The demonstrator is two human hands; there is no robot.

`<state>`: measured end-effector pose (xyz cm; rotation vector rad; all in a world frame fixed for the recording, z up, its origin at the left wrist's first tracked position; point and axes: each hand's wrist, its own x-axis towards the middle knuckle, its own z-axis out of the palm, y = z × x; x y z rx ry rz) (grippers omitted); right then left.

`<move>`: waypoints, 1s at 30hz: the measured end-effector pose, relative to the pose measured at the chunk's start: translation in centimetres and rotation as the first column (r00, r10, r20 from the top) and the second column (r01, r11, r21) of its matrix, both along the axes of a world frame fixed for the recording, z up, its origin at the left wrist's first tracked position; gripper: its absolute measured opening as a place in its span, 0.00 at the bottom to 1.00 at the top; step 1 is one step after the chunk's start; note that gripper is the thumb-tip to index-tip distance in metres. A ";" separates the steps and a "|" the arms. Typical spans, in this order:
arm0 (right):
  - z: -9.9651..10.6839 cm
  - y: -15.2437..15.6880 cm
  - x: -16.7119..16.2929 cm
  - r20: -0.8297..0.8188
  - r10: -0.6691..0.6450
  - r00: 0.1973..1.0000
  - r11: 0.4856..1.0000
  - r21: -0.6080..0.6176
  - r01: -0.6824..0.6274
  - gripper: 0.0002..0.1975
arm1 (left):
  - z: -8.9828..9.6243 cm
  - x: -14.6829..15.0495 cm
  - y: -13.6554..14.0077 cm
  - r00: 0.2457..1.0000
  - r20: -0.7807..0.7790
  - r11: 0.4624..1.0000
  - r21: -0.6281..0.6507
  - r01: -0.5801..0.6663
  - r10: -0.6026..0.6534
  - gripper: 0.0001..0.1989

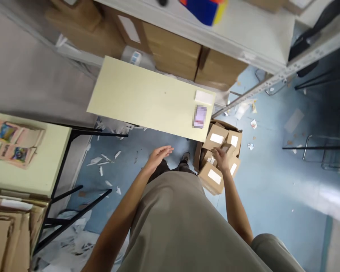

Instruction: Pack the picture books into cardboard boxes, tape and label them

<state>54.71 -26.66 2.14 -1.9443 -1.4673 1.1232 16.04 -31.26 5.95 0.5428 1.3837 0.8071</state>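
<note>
My left hand [159, 155] is in the air just before the front edge of the pale yellow tabletop [141, 96], fingers stretched out and nothing in them. Down to the right, my right hand [222, 159] reaches over a large open carton [197, 155] filled with several small brown boxes bearing white labels. Its fingers are closed at the end of a small cardboard box [229, 149] on top of the pile; the grip is partly hidden. A labelled box [212, 178] lies at the near side of the carton.
A white slip [204, 97] and a blurred purple item [200, 116] lie at the tabletop's right end. Behind it stands a shelf [243, 49] with large cartons. Card bundles [17, 153] rest on a left table. Paper scraps [95, 161] litter the blue floor.
</note>
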 end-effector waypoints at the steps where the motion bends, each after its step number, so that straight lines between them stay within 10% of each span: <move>1: 1.1 0.9 -2.9 -0.039 0.039 0.998 0.999 0.016 -0.039 0.34 | 0.5 -1.7 -0.3 0.999 0.015 0.999 0.020 -0.044 0.043 0.38; 11: 7.6 5.0 -33.0 -0.208 0.440 0.874 0.898 0.103 -0.427 0.31 | 5.0 -20.9 -6.5 0.879 0.084 0.853 0.217 -0.475 0.469 0.28; 22: 9.9 3.0 -59.8 -0.255 0.835 0.487 0.530 0.140 -0.836 0.25 | 4.7 -34.8 -17.2 0.433 0.067 0.410 0.220 -0.885 0.899 0.30; 30: 8.2 1.8 -74.8 -0.329 0.905 0.271 0.319 0.101 -0.942 0.25 | 3.9 -41.9 -21.0 0.207 0.037 0.198 0.157 -0.967 0.978 0.26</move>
